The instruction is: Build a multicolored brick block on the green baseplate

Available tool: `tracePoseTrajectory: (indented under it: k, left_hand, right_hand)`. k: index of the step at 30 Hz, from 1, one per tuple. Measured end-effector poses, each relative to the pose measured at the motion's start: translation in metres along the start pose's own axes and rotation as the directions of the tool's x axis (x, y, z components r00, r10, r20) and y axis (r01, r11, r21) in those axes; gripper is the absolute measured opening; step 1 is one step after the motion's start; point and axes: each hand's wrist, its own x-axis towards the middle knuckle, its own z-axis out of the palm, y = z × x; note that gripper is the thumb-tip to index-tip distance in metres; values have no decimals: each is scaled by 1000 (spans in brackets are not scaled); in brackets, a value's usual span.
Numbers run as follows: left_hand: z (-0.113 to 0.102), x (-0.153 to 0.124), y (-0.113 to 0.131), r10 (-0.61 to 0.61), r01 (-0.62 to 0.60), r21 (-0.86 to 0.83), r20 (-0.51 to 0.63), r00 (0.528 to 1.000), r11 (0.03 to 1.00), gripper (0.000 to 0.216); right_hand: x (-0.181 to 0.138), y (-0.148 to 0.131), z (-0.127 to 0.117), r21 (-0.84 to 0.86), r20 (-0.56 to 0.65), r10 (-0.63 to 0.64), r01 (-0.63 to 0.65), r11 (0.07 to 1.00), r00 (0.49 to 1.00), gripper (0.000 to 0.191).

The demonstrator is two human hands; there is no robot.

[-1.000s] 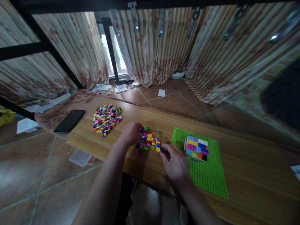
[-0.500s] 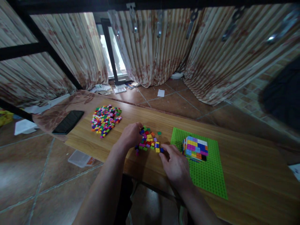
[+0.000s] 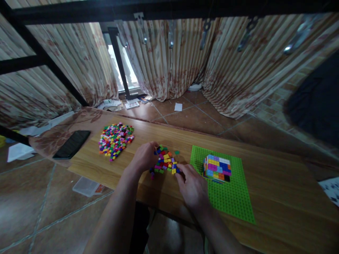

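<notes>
A small loose pile of toy building bricks (image 3: 165, 158) in many colours lies on the wooden table between my hands. My left hand (image 3: 144, 157) curls over the left edge of this pile, its fingers closed; the fingertips are partly hidden, and what they hold cannot be made out. At the pile's right edge, thumb and index finger of my right hand (image 3: 192, 183) close on a blue brick (image 3: 177, 170), beside a yellow one. To the right, a multicoloured block built of bricks (image 3: 217, 168) stands on a green baseplate (image 3: 233, 201).
A larger heap of mixed bricks (image 3: 115, 139) sits on the left part of the wooden table (image 3: 278, 190). Beyond it lies a black phone-like slab (image 3: 71, 144) on a brown patterned cloth (image 3: 76, 121). A clear plastic lid or box (image 3: 85, 187) is on the tiled floor.
The whole view has shifted slightly, so the table things appear a little further left and most a little lower. Both hands stay at the small pile, with hardly any movement against the bricks.
</notes>
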Motion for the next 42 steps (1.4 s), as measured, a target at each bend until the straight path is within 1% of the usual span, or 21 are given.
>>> tracePoseTrajectory:
  k: [6, 8, 10, 12, 14, 16, 18, 20, 23, 26, 30, 34, 38, 42]
  left_hand:
    - [-11, -1, -3, -49, 47, -183, -9, 999, 982, 46]
    - [-12, -1, -3, -52, 46, -273, -13, 999, 961, 46]
    - [-12, -1, -4, -26, 23, -393, -1, 1000, 919, 44]
    - [-12, -2, -3, 30, -8, -543, 33, 999, 839, 44]
    - [-13, -5, 0, 131, -45, -685, 75, 988, 727, 41]
    - [-14, -9, 5, 263, -70, -791, 118, 958, 608, 34]
    - [-16, -13, 12, 382, -66, -857, 158, 911, 512, 30]
    - [-17, -16, 18, 456, -48, -889, 187, 870, 456, 34]
    - [-16, -19, 25, 529, -46, -900, 213, 822, 433, 41]
    - [-11, -19, 27, 588, -80, -909, 196, 785, 409, 39]
    - [-5, -17, 26, 608, -72, -927, 182, 773, 369, 41]
    - [-5, -18, 26, 614, -82, -922, 184, 767, 378, 44]
    - [-5, -19, 28, 621, -112, -916, 168, 766, 386, 43]
    - [-5, -18, 25, 624, -112, -914, 174, 762, 390, 44]
  right_hand:
    - [-1, -1, 2, 63, -3, 14, -14, 998, 1000, 23]
    - [-1, -1, 1, 85, -14, 21, -20, 996, 1000, 22]
    - [0, -1, -1, 110, -36, 22, -18, 994, 999, 21]
    - [0, -1, -3, 154, -84, 13, 0, 988, 996, 21]
    - [0, -2, -4, 217, -138, -4, 34, 976, 990, 21]
    - [0, -3, -6, 279, -177, -19, 69, 958, 984, 24]
    - [-1, -5, -7, 319, -199, -37, 100, 942, 979, 29]
    - [-2, -7, -8, 343, -214, -48, 121, 932, 976, 34]
    - [-2, -8, -8, 362, -232, -49, 133, 922, 971, 38]
    - [-2, -9, -9, 370, -255, -35, 131, 920, 966, 35]
    - [-1, -8, -10, 374, -259, -17, 116, 920, 966, 28]
    - [0, -8, -10, 372, -256, -22, 120, 921, 967, 23]
    - [-1, -8, -10, 371, -248, -9, 103, 923, 969, 21]
    - [-1, -8, -10, 376, -252, -3, 100, 921, 968, 20]
